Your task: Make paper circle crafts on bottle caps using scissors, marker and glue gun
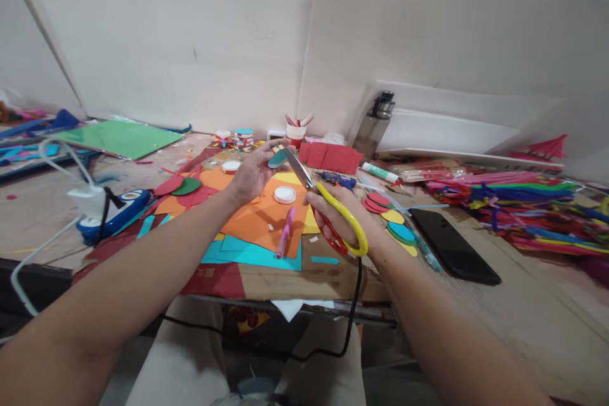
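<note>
Teal paper disc (277, 158), pinched in the closed left hand (252, 176) at centre frame, above the orange sheet (257, 219) on the worktop (523, 304). The right hand (340, 214) gripped the yellow-handled scissors (309, 183), with the blades at the disc's edge. Step judged: trimming the disc. A further cut would call for turning the disc into the blades, fingertips clear.

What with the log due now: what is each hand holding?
Left hand: closed on a teal paper piece.
Right hand: closed on yellow-handled scissors, blades at that piece.
</note>
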The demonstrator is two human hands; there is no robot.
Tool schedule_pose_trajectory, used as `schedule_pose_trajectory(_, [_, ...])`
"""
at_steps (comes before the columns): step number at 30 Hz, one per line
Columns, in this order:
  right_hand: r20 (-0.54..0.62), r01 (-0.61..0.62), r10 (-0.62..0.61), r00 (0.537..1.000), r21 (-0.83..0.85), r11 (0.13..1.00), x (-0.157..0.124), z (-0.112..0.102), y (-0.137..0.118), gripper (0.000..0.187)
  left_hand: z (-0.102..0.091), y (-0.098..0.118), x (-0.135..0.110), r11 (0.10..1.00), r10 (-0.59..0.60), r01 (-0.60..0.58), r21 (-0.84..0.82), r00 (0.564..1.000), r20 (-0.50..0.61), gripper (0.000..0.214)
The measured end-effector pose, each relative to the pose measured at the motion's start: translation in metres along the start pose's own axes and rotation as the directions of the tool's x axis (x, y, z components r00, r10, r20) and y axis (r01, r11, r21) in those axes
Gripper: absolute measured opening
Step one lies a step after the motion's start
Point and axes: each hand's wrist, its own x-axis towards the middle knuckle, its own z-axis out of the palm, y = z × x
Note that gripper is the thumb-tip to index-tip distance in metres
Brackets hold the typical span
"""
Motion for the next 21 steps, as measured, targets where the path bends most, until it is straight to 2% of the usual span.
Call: schedule_pose_trajectory(21, [0.007,-0.012,0.012,1.0,0.028,1.0,-0.0007,0.0006,-0.0037,0.027,-0.0014,-0.0018,-0.0003,1.0,-0.003,0.003,0.002,1.0,0.028,0.04])
